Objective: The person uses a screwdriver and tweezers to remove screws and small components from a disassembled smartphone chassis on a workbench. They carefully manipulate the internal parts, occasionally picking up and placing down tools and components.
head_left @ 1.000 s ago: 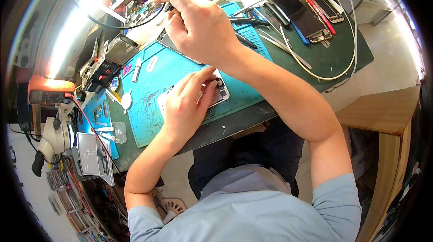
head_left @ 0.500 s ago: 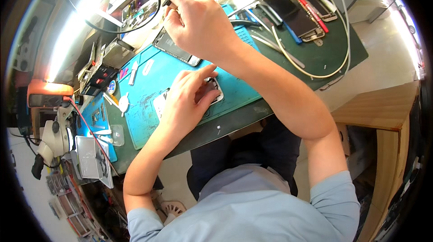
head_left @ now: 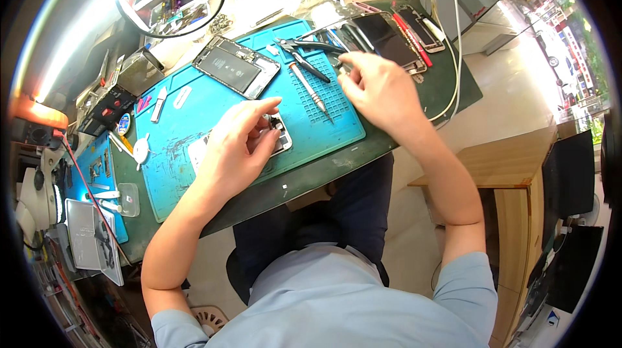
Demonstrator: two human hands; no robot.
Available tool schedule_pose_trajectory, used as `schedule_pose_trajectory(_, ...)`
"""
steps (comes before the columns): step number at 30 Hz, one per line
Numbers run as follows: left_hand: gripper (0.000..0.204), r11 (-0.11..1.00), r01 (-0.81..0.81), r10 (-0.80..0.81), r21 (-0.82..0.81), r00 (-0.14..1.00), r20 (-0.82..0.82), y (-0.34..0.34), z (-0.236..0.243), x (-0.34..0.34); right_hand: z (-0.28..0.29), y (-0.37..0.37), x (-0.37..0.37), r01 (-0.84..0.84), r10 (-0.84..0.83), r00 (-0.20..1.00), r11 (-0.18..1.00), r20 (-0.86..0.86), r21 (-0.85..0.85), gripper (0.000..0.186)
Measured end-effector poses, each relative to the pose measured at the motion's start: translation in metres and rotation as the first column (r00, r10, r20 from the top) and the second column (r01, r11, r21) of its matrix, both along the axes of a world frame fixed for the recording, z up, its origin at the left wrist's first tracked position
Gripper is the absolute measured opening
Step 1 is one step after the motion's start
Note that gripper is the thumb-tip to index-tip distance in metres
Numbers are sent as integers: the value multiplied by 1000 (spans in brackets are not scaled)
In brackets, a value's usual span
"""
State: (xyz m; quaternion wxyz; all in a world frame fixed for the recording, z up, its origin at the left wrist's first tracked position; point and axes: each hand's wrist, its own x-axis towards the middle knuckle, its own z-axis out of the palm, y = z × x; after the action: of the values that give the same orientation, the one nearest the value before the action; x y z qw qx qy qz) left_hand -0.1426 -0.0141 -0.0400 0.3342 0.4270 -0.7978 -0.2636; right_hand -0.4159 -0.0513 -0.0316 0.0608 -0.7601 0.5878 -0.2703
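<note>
White-framed phone screen (head_left: pixel 285 142) lies on the near part of the blue repair mat (head_left: pixel 207 107), mostly covered by the left hand (head_left: pixel 238 144). A round white tool (head_left: pixel 141 151) sits at the mat's left edge. Over the screen, the left thumb and forefinger stand apart; whether the hidden fingers grip it I cannot tell. Toward the mat's far edge lies an opened phone (head_left: pixel 236 67), its battery exposed. On the mat's gridded right part rest a slim screwdriver (head_left: pixel 310 92) and black-handled pliers (head_left: pixel 304 63).

The right hand (head_left: pixel 379 85) has swung across from above the far side of the mat to just beyond its right edge, its fingers curled; I cannot tell whether they hold anything. That uncovers the opened phone and both tools and, as I judge it, leaves the screen to the left hand alone. Farther right, off the mat, lie a dark phone screen (head_left: pixel 383 35) and a red pen (head_left: pixel 414 43).
</note>
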Motion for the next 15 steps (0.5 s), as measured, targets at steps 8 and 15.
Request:
schedule_pose_trajectory(8,43,999,5,-6,-46,1000,-30,1,-10,4,1,-7,-32,219,-217,976,952,30,-216,12)
schedule_pose_trajectory(15,56,953,30,28,-301,982,184,4,1,12,14,-4,-38,234,-228,969,970,-98,59,17)
